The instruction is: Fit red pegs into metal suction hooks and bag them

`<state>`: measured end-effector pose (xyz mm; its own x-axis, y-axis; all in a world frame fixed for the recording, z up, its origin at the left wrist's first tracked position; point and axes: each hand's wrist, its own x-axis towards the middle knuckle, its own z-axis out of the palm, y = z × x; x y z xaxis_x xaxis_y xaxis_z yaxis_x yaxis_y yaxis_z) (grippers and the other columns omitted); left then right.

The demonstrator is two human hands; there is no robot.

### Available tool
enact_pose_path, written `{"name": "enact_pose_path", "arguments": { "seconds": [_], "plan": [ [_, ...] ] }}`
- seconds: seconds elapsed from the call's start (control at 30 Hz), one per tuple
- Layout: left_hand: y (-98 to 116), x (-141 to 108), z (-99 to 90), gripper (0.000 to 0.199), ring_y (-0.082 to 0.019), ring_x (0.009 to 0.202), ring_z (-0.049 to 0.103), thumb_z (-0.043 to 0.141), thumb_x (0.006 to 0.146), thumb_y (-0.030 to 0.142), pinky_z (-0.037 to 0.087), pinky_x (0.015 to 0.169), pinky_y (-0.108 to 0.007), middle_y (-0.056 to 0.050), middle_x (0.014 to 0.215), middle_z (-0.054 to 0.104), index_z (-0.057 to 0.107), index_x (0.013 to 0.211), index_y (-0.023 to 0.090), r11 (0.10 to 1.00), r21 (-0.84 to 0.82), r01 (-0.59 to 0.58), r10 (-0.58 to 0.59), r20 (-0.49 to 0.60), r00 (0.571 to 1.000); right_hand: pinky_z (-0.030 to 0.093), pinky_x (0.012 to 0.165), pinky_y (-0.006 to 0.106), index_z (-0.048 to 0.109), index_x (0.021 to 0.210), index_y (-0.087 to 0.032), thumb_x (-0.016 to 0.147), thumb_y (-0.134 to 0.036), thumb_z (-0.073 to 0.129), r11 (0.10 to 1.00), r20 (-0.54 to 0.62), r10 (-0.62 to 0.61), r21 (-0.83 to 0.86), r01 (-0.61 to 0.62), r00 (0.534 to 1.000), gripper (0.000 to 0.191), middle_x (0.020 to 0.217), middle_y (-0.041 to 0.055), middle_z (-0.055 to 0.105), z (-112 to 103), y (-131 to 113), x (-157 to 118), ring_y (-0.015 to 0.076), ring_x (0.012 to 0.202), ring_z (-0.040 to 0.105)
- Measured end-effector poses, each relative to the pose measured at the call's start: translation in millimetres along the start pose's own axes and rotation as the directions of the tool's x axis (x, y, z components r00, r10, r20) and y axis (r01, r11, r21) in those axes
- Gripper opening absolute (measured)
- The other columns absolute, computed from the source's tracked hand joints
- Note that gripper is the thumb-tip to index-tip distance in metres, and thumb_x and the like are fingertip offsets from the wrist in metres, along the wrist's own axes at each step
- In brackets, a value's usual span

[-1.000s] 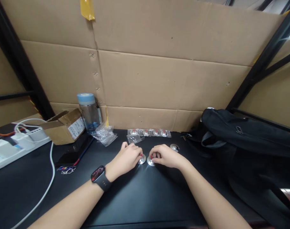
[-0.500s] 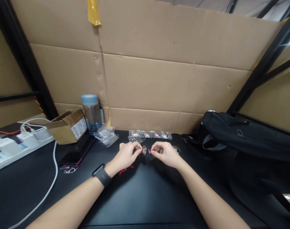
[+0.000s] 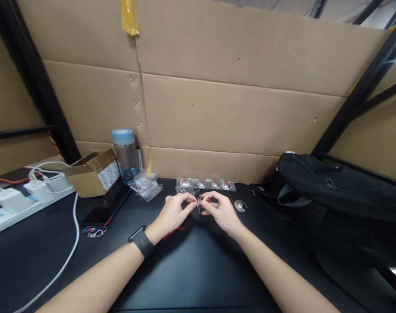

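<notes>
My left hand (image 3: 175,213), with a dark watch at its wrist, pinches a small silver finger cymbal (image 3: 199,203) by its red cord, thumb and forefinger closed. My right hand (image 3: 222,213) is closed on a second one from the other side, thumb against the metal. The two discs stand upright, face to face, and my fingers partly cover them; whether they touch, I cannot tell. Beneath my left hand a red cord (image 3: 172,233) lies on the black table. Just right of my right hand is a loose silver disc (image 3: 240,206).
Several bagged discs (image 3: 206,184) form a row at the back. Crumpled plastic bags (image 3: 146,184), a bottle (image 3: 124,152), a small open carton (image 3: 92,174) and a power strip (image 3: 31,200) stand left. A black backpack (image 3: 341,187) fills the right side. Cardboard (image 3: 217,117) walls the back.
My hands have come closer together, so the two cymbals, apart before, now meet or nearly meet. My right hand has shifted left, uncovering the loose disc.
</notes>
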<state>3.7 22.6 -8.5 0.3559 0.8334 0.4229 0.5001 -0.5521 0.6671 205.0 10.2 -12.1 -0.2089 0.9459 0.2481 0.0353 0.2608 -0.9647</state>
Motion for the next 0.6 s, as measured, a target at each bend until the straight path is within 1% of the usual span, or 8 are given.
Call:
{"name": "enact_pose_path", "arguments": {
  "seconds": [0.1,0.23,0.27,0.33,0.4,0.47,0.53,0.6],
  "plan": [
    [0,0,1.8,0.018,-0.019,0.093,0.069,0.057,0.093,0.037,0.045,0.088,-0.031,0.001,0.100,0.076,0.072,0.096,0.026,1.000,0.024,0.004,-0.003,-0.024,1.000,0.064,0.070,0.038,0.062,0.094,-0.019,0.080,-0.043,0.075,0.991,-0.004,0.049,0.125,-0.048,0.999,0.031,0.111,0.0058,0.064,4,-4,-3,0.0215,0.089,0.071],
    [2,0,2.0,0.020,-0.021,0.095,0.067,0.057,0.093,0.039,0.041,0.095,-0.038,0.001,0.100,0.076,0.072,0.094,0.027,0.994,0.109,0.034,-0.031,-0.022,0.999,0.064,0.078,0.045,0.061,0.117,-0.025,0.076,-0.038,0.080,0.961,0.007,0.129,0.245,-0.127,0.992,0.047,0.110,0.0049,0.064,6,-7,-5,0.0221,0.093,0.070],
    [3,0,1.8,0.020,-0.022,0.097,0.067,0.057,0.093,0.039,0.039,0.096,-0.039,0.000,0.100,0.076,0.072,0.094,0.027,0.991,0.129,0.035,-0.033,-0.018,0.999,0.063,0.081,0.046,0.062,0.119,-0.025,0.077,-0.038,0.080,0.953,0.016,0.154,0.262,-0.153,0.988,0.047,0.110,0.0057,0.064,6,-7,-5,0.0222,0.095,0.069],
    [5,0,1.5,0.022,-0.023,0.100,0.065,0.055,0.094,0.040,0.038,0.097,-0.041,0.000,0.099,0.076,0.072,0.096,0.027,0.988,0.154,0.027,-0.027,0.000,1.000,0.061,0.087,0.046,0.066,0.114,-0.021,0.079,-0.040,0.078,0.938,0.041,0.190,0.287,-0.194,0.981,0.042,0.108,0.0073,0.066,6,-6,-4,0.0221,0.096,0.069],
    [6,0,0.9,0.023,-0.023,0.101,0.064,0.052,0.095,0.040,0.038,0.096,-0.041,0.000,0.099,0.075,0.072,0.096,0.028,0.986,0.165,0.013,-0.017,0.022,1.000,0.060,0.091,0.046,0.067,0.112,-0.019,0.078,-0.040,0.079,0.934,0.059,0.191,0.296,-0.200,0.980,0.041,0.106,0.0071,0.066,7,-5,-4,0.0214,0.095,0.069],
    [6,0,-0.5,0.024,-0.023,0.102,0.064,0.052,0.095,0.040,0.039,0.096,-0.041,0.000,0.101,0.075,0.072,0.097,0.028,0.986,0.164,0.000,-0.004,0.024,1.000,0.060,0.091,0.046,0.067,0.113,-0.020,0.072,-0.038,0.084,0.944,0.058,0.169,0.276,-0.179,0.984,0.048,0.106,0.0061,0.066,7,-5,-4,0.0207,0.093,0.070],
    [3,1,-2.9,0.023,-0.023,0.107,0.062,0.052,0.095,0.039,0.040,0.097,-0.039,-0.002,0.109,0.072,0.070,0.101,0.028,0.987,0.162,-0.004,0.008,-0.023,1.000,0.060,0.089,0.045,0.067,0.113,-0.020,0.066,-0.036,0.087,0.959,0.046,0.148,0.236,-0.155,0.988,0.053,0.110,0.0059,0.064,5,-5,-3,0.0201,0.090,0.070],
    [-4,3,-5.8,0.024,-0.024,0.116,0.058,0.052,0.094,0.037,0.041,0.098,-0.039,-0.004,0.120,0.068,0.066,0.112,0.027,0.982,0.187,0.014,0.002,-0.084,0.996,0.060,0.087,0.044,0.067,0.114,-0.020,0.066,-0.036,0.087,0.975,0.022,0.134,0.176,-0.136,0.991,0.054,0.112,0.0066,0.064,1,-6,-2,0.0195,0.088,0.070]
  ]
}}
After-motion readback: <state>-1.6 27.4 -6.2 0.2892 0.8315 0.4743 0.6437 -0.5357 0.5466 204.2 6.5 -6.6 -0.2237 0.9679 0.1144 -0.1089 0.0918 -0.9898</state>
